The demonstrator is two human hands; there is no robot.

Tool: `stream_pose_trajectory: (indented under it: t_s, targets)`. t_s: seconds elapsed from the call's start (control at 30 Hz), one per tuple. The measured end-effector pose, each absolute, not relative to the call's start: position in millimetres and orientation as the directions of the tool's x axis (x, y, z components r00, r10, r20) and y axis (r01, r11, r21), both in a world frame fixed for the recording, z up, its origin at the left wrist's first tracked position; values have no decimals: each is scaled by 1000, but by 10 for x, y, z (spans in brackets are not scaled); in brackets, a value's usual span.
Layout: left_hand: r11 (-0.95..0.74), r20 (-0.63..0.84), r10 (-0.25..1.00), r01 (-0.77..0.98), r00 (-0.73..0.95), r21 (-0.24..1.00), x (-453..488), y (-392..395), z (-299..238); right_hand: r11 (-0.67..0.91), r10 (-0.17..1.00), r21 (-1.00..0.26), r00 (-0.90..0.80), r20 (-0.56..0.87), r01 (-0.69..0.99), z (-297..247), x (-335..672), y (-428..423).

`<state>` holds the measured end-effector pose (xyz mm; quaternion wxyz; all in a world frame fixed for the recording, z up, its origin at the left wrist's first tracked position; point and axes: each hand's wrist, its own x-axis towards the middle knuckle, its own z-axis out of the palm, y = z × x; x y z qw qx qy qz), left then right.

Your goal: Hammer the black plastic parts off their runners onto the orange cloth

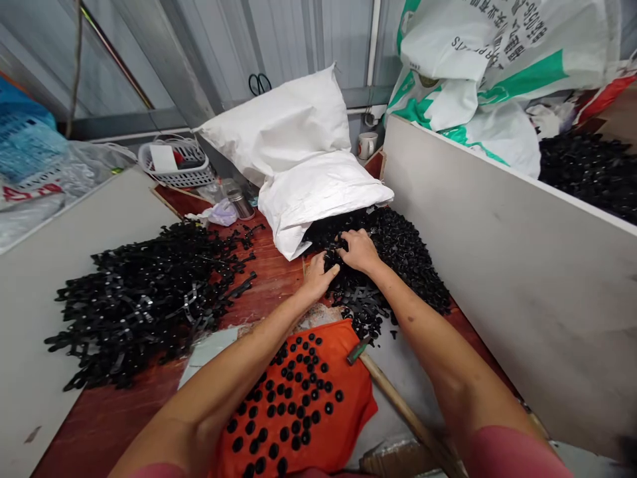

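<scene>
Both my hands reach into a heap of small black plastic parts [398, 259] spilling from a white woven sack [318, 192] on a red-brown wooden table [269, 272]. My left hand [318, 275] rests on the heap's near edge, fingers curled around black pieces. My right hand [359, 250] lies just beyond it, fingers bent down into the parts. Below my arms an orange cloth [343, 372] carries several round black caps [293, 392].
A second pile of black sprue frames [144, 299] covers the table's left side. A hammer with a wooden handle [398, 405] lies to the right of the cloth. White boards [497, 265] wall in both sides. A basket [174, 162], a mug [367, 144] and printed sacks [478, 66] stand behind.
</scene>
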<state>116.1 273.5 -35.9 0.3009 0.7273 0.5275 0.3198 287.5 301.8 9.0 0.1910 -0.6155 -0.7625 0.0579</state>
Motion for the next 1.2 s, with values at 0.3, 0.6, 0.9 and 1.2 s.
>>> stream_pose_trajectory:
  t_s: [0.3,0.6,0.9,1.2]
  targets:
    - [-368,110,925,783,364,502,1068,2453,29,211,957,-355,-119,264,911,187,3297,2334]
    - [-428,177,894,667,412,611,506,1405,429,249,935,-338,-134,329,907,131,3428,1443]
    - [-85,-125,910,472,396,877,221,330,528,318,944,-464,-227,241,827,-94,2938,1902]
    - [-66,-168,884,473,436,879,246,141,461,339,941,-561,-261,218,755,-2,3019,1869]
